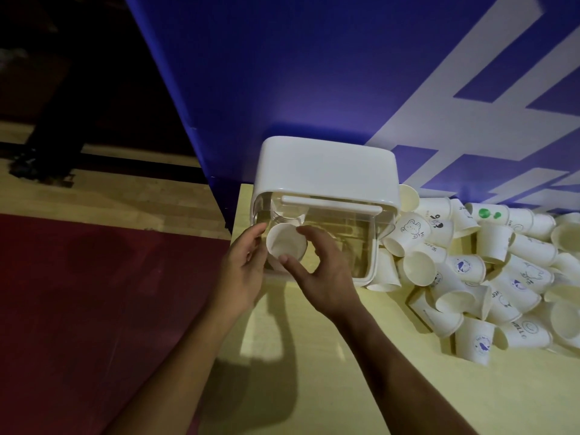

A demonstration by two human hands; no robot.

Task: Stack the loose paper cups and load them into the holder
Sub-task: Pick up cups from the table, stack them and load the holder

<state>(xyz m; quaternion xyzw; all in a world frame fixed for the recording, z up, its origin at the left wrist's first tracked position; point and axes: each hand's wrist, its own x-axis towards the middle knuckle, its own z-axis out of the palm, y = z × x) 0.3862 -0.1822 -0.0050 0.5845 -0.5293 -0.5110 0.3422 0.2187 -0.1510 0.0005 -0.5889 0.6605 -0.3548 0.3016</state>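
A white holder (326,171) with a clear front stands at the far left of the pale table. A white paper cup (285,241), open mouth toward me, is at the holder's clear front on its left side. My left hand (243,271) touches the cup's left side with thumb and fingers. My right hand (320,271) grips its right and lower rim. Whether more cups are nested behind it is hidden. A big heap of loose paper cups (489,271), some printed, lies right of the holder.
The pale wooden table (361,356) ends just left of the holder; beyond is red and wood floor (94,293). A blue wall with white stripes (314,73) stands right behind the holder. A person's dark legs (47,136) stand far left.
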